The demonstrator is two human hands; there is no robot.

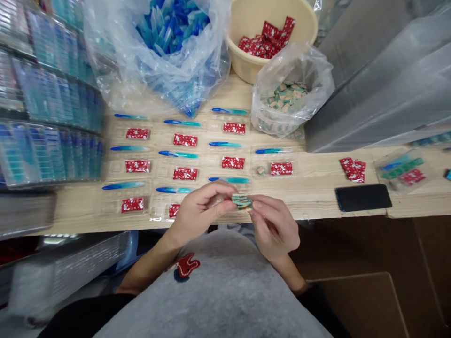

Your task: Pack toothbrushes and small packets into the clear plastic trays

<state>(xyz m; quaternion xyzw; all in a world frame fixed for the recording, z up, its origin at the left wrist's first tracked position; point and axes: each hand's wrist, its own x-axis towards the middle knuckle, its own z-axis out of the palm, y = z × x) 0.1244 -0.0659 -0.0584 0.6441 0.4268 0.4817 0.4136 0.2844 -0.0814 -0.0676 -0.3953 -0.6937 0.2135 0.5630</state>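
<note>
Close to my body at the table's front edge, my left hand [201, 210] and my right hand [275, 226] pinch a small stack of green and beige square pieces [242, 201] between them. Around and beyond my hands lie clear plastic trays in rows. Most carry a slim blue-to-teal pen-shaped piece [182, 123] and a red patterned packet [185, 140]. The tray at the right end of the rows holds a blue pen-shaped piece [273, 150], a red packet [281, 168] and a small beige-green piece [260, 170]. My left hand partly covers another red packet [174, 210].
At the back stand a plastic bag [120, 61] of blue pieces, a cream basin [243, 70] of red packets and a bag [262, 119] of green-beige squares. Filled clear cases [52, 150] stack at left. A grey bin [373, 94], loose packets [353, 169] and a phone [363, 197] lie right.
</note>
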